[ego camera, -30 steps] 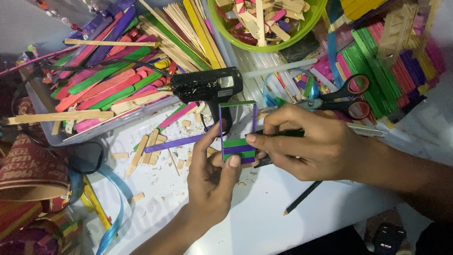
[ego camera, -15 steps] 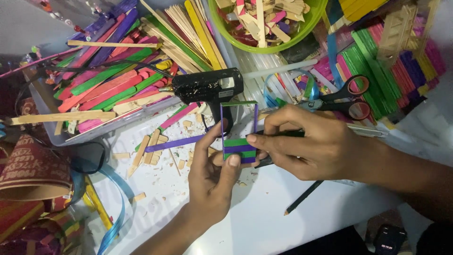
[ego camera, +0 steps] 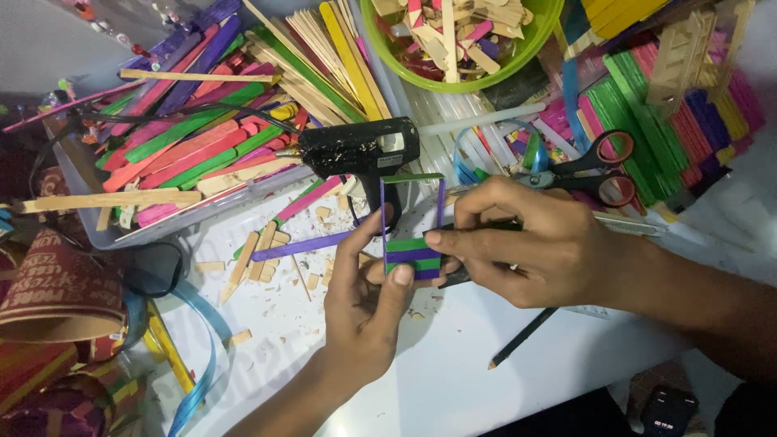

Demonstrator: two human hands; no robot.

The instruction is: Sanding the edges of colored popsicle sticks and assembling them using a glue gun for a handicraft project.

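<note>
My left hand (ego camera: 366, 298) grips a small craft-stick frame (ego camera: 413, 252) made of purple and green sticks, its thumb pressing the striped lower part. Two purple uprights and a green top bar rise from it. My right hand (ego camera: 538, 247) comes in from the right, its fingertips pinching the right side of the same frame. A black hot glue gun (ego camera: 356, 150) lies just behind the frame, nozzle pointing left.
A grey tray (ego camera: 121, 235) of coloured craft sticks sits at the back left; a green bowl (ego camera: 461, 81) of stick pieces is behind. Black scissors with red-lined handles (ego camera: 595, 170), a pencil (ego camera: 522, 338), stick scraps (ego camera: 259, 255), a loose purple stick (ego camera: 299, 246) and a blue ribbon (ego camera: 202, 356) lie on the white table.
Both hands keep their hold on the frame; nothing has visibly moved apart from tiny finger shifts.
</note>
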